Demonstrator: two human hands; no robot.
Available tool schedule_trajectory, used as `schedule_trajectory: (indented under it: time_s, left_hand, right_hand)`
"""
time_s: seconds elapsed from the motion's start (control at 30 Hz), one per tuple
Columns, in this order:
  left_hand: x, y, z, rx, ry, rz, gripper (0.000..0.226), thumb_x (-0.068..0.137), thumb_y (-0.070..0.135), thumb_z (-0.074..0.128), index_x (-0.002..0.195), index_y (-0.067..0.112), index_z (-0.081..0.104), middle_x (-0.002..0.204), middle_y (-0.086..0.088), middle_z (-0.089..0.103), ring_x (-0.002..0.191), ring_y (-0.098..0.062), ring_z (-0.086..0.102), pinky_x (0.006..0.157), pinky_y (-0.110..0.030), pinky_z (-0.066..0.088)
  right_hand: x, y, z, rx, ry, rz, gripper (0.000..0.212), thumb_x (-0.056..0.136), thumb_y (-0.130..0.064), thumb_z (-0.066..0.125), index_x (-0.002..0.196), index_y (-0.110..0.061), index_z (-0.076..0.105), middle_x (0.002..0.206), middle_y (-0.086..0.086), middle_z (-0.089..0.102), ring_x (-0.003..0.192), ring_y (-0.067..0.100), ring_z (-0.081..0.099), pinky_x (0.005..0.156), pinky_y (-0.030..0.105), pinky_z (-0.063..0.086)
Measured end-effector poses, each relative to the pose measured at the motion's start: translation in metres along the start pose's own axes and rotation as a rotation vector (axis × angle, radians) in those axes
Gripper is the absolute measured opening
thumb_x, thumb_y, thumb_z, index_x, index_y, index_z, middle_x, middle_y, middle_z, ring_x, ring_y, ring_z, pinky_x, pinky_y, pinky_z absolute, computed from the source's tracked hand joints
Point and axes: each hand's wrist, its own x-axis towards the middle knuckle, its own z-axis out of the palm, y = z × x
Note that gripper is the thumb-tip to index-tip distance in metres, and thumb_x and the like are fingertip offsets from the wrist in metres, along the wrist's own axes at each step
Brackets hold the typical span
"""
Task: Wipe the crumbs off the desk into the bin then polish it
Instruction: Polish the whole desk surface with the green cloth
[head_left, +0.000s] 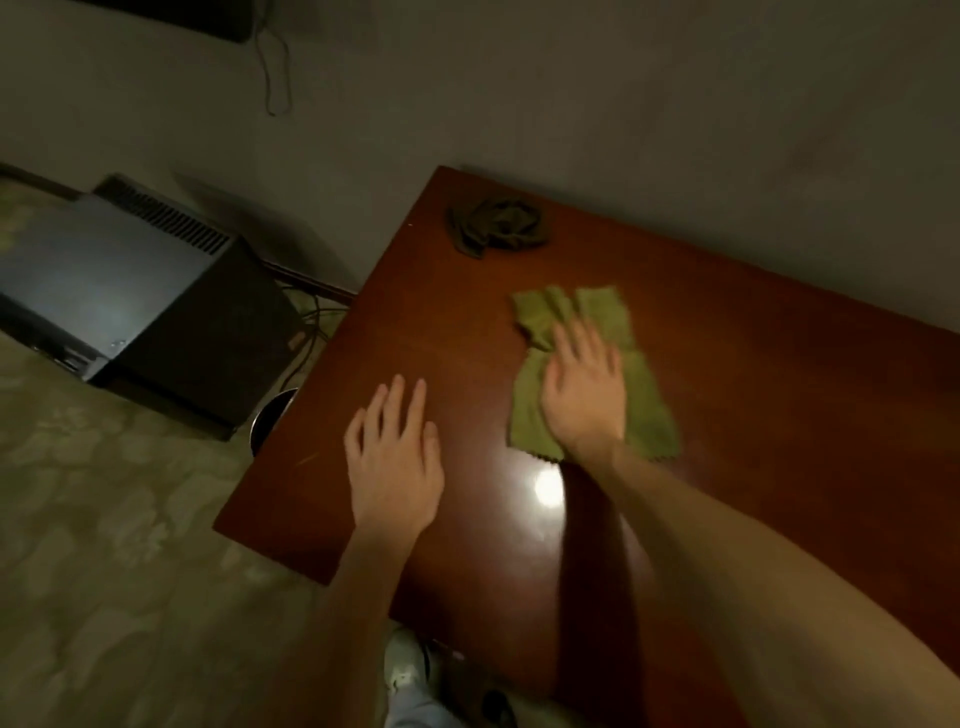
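Head view | left hand (393, 457) flat on desk (779, 415) | right hand (584, 389) flat, pressing green cloth (649, 410)

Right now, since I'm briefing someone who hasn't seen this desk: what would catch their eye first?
The right hand pressing a green cloth flat on the reddish-brown desk. Next, the left hand lying flat near the desk's left edge, and a darker crumpled cloth by the wall.

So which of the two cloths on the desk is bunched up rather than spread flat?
The darker cloth near the far corner of the desk; the lighter green cloth lies flat under the right hand.
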Motion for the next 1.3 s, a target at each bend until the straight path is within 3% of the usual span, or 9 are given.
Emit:
schedule_trajectory:
  time_s: [0.23, 0.33, 0.5, 0.67, 0.8, 0.93, 1.07, 1.2, 1.3]
  left_hand:
    - [-0.003, -0.002, 0.000, 0.013, -0.031, 0.021, 0.062, 0.106, 0.044, 0.033, 0.166, 0.026, 0.027, 0.172, -0.005, 0.028, 0.159, -0.024, 0.022, 0.127, -0.050, 0.017]
    - [0.001, -0.005, -0.002, -0.022, -0.054, 0.019, 0.060, 0.107, 0.042, 0.033, 0.164, 0.024, 0.033, 0.171, -0.005, 0.029, 0.159, -0.025, 0.024, 0.126, -0.051, 0.020]
    - [0.004, -0.007, -0.005, -0.053, -0.091, 0.031, 0.059, 0.108, 0.040, 0.033, 0.163, 0.022, 0.036, 0.170, -0.006, 0.033, 0.157, -0.026, 0.028, 0.125, -0.053, 0.024]
    - [0.006, -0.009, -0.004, -0.068, -0.113, 0.020, 0.058, 0.106, 0.039, 0.040, 0.162, 0.024, 0.038, 0.169, -0.004, 0.034, 0.157, -0.023, 0.030, 0.123, -0.052, 0.029]
    - [0.008, -0.010, -0.003, -0.065, -0.111, 0.007, 0.058, 0.107, 0.041, 0.036, 0.162, 0.027, 0.037, 0.168, -0.001, 0.035, 0.157, -0.021, 0.029, 0.124, -0.051, 0.027]
    - [0.009, -0.006, -0.003, -0.061, -0.121, 0.001, 0.058, 0.106, 0.041, 0.038, 0.162, 0.026, 0.038, 0.169, -0.003, 0.034, 0.158, -0.022, 0.028, 0.124, -0.052, 0.026]
    - [0.007, -0.005, -0.005, -0.094, -0.119, -0.004, 0.055, 0.107, 0.041, 0.038, 0.160, 0.025, 0.042, 0.168, -0.001, 0.036, 0.158, -0.020, 0.027, 0.126, -0.049, 0.023]
    - [0.009, -0.003, -0.011, -0.270, -0.114, -0.087, 0.052, 0.109, 0.040, 0.038, 0.159, 0.026, 0.041, 0.164, 0.008, 0.043, 0.155, -0.007, 0.030, 0.126, -0.041, 0.023]
    - [0.031, -0.005, -0.018, -0.428, -0.029, -0.241, 0.048, 0.108, 0.042, 0.039, 0.152, 0.027, 0.050, 0.146, 0.010, 0.059, 0.137, -0.011, 0.050, 0.113, -0.043, 0.038]
  right_hand:
    - [-0.124, -0.012, 0.007, -0.025, 0.083, 0.266, 0.059, 0.107, -0.036, 0.027, 0.162, -0.015, 0.037, 0.171, 0.004, 0.027, 0.159, 0.025, 0.024, 0.127, 0.054, 0.023]
    - [-0.151, -0.051, 0.018, -0.029, 0.007, 0.090, 0.058, 0.107, -0.035, 0.029, 0.159, -0.015, 0.043, 0.171, 0.003, 0.028, 0.160, 0.023, 0.021, 0.126, 0.052, 0.025]
    - [-0.100, -0.064, 0.011, -0.113, -0.156, -0.390, 0.059, 0.110, -0.034, 0.032, 0.167, -0.022, 0.023, 0.176, -0.005, 0.010, 0.162, 0.018, 0.007, 0.129, 0.045, 0.014]
    - [-0.053, -0.060, 0.008, 0.018, -0.096, -0.187, 0.056, 0.111, -0.035, 0.024, 0.165, -0.022, 0.029, 0.174, -0.005, 0.020, 0.161, 0.014, 0.014, 0.130, 0.044, 0.019]
    - [-0.029, -0.051, 0.007, 0.106, -0.019, 0.011, 0.068, 0.094, -0.010, 0.045, 0.161, -0.018, 0.039, 0.171, -0.002, 0.026, 0.160, 0.016, 0.018, 0.129, 0.043, 0.023]
    - [-0.012, -0.052, 0.003, 0.189, 0.040, 0.141, 0.082, 0.081, 0.014, 0.060, 0.157, -0.012, 0.046, 0.168, -0.002, 0.034, 0.158, 0.018, 0.019, 0.129, 0.023, 0.007]
    - [-0.010, -0.057, 0.007, 0.211, 0.066, 0.145, 0.084, 0.074, 0.023, 0.065, 0.152, -0.006, 0.052, 0.163, 0.006, 0.042, 0.156, 0.024, 0.026, 0.126, 0.015, 0.000]
    - [-0.008, -0.068, 0.008, 0.228, 0.030, 0.113, 0.090, 0.072, 0.025, 0.068, 0.154, -0.008, 0.049, 0.164, 0.003, 0.040, 0.156, 0.022, 0.026, 0.128, 0.029, 0.008]
    - [0.003, -0.096, 0.018, 0.246, -0.014, 0.005, 0.088, 0.074, 0.024, 0.068, 0.154, -0.009, 0.050, 0.164, 0.004, 0.040, 0.157, 0.022, 0.025, 0.128, 0.032, 0.011]
